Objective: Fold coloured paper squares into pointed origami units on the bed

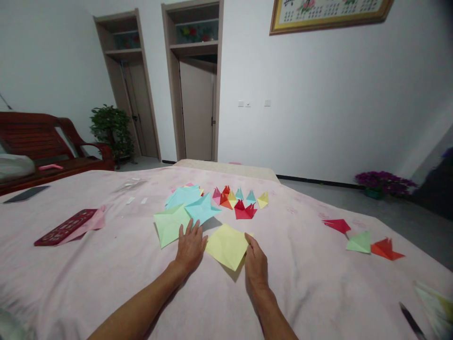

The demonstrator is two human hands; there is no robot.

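Observation:
A creased yellow paper square (226, 245) lies on the pink cloth (300, 283) in front of me. My right hand (255, 265) pinches its right corner, fingers closed on the edge. My left hand (190, 245) lies flat with fingers spread, just left of the yellow sheet, its fingertips on the edge of a light green sheet (170, 225). A folded blue sheet (201, 209) sits just beyond the left hand. Behind it a cluster of small folded paper shapes (240, 202) in red, orange, yellow and blue stands in rows.
Three folded pieces, red (338, 225), green (360, 242) and orange (386, 249), lie at the right. A dark red flat object (63, 227) and a dark tablet (26, 193) lie at the left. A wooden bench (42, 151), a plant (111, 128) and doors stand behind.

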